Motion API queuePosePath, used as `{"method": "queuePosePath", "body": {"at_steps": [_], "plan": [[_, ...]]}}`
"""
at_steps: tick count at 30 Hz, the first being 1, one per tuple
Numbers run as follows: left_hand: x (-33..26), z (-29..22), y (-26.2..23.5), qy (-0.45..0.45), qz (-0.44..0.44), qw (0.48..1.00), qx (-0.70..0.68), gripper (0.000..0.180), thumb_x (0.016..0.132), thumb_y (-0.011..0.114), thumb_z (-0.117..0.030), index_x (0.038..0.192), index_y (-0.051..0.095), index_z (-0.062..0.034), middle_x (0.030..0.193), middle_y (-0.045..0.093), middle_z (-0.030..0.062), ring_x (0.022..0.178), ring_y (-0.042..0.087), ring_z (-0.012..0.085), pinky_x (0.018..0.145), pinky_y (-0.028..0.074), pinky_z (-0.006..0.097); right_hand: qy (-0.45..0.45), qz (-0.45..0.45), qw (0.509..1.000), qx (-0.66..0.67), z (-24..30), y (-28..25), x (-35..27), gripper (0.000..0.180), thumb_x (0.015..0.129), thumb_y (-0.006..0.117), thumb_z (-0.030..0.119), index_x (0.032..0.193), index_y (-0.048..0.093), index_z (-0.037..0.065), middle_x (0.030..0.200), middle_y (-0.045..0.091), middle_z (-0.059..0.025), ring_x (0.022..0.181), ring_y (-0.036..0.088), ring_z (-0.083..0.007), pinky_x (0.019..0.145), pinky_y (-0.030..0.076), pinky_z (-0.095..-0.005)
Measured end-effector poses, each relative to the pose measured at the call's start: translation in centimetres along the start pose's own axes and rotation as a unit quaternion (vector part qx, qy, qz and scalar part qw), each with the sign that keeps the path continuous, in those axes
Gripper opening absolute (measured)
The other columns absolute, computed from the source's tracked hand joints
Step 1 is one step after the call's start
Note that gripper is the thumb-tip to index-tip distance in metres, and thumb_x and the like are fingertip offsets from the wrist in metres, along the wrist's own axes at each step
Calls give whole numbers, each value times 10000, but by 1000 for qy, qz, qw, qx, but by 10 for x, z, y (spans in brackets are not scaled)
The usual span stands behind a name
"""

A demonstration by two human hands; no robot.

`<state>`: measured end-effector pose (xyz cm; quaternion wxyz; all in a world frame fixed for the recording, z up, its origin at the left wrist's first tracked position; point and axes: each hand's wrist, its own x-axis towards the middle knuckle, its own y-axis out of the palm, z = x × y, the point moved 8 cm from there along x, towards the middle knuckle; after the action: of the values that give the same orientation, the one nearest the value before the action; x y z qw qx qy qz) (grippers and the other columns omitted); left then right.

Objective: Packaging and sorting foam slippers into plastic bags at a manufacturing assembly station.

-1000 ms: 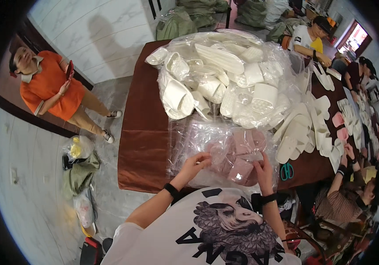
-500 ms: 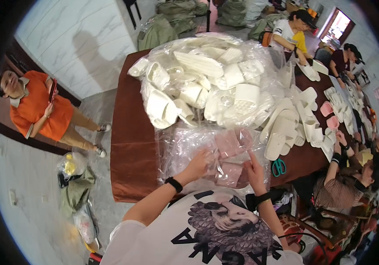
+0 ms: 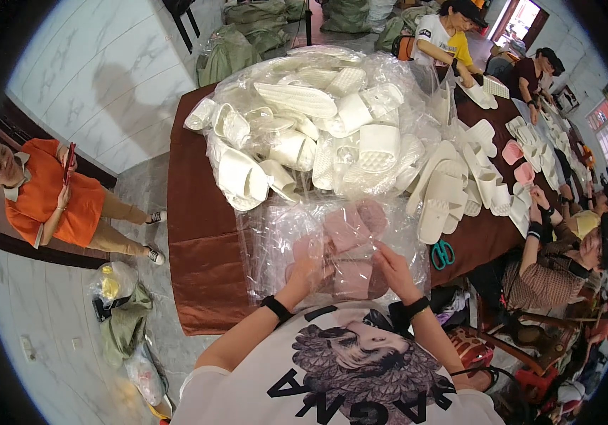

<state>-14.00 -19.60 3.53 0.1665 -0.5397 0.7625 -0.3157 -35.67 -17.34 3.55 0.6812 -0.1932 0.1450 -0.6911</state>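
Observation:
A pair of pink slippers [image 3: 352,278] lies in clear plastic at the table's near side, one above the other. The clear plastic bag [image 3: 265,234] spreads around them, creased and shiny. At their right, my right hand [image 3: 397,273] pinches the bag's film between thumb and fingers, close to the upper slipper. My left hand [image 3: 305,268] is at the slippers' left, against or under the film; glare and creases blur its fingers. Just beyond is a large heap of white slippers [image 3: 295,99], many in clear bags.
Teal-handled scissors [image 3: 442,254] lie right of the bag on the brown-covered table [image 3: 201,262]. Loose white slippers [image 3: 440,205] run along the right side, where several people handle more. A person in orange [image 3: 59,195] stands at the left. Green sacks [image 3: 229,55] are behind the table.
My left hand has shifted slightly left and now looks covered by film. My right hand still pinches at the slippers' right. The whole view has moved a little.

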Motion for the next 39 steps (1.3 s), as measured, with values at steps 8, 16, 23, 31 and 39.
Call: {"method": "queuePosePath", "body": {"at_steps": [8,16,23,31,39], "plan": [[-5,39,28,95,-10,992,84,386,796,665,-279,1132,612,-98,1072,603,208,995,527,401,905,420,462,55,99,993,-17,23,19,-3,224,954,544,186,998,576,-31,799,557,-232,675,554,-297,656,455,-344],[-12,19,-13,21,18,997,75,271,717,655,-143,985,663,-103,1048,617,170,963,548,362,820,406,439,162,9,987,18,11,-37,-33,226,983,500,184,968,628,-2,738,642,-118,693,617,-171,660,472,-283],[-10,-2,-26,84,-78,989,-90,171,705,637,-98,875,620,-98,812,601,109,840,563,307,720,401,425,78,-2,975,210,-3,-44,-14,330,970,531,238,1190,576,-3,891,647,-46,779,611,-132,707,475,-247],[-15,-45,-23,270,-13,961,62,258,715,650,-84,962,580,-52,1004,597,131,917,580,329,780,460,447,79,-197,977,-6,9,-48,35,153,908,616,156,1010,599,42,714,603,-74,621,548,-142,578,435,-280],[-40,-18,-39,144,-24,989,9,440,735,631,-126,1159,568,-32,1191,573,209,1103,551,388,919,431,463,123,-215,969,18,-17,-61,21,184,932,599,213,970,603,33,654,546,-56,598,530,-128,532,419,-300]]}}
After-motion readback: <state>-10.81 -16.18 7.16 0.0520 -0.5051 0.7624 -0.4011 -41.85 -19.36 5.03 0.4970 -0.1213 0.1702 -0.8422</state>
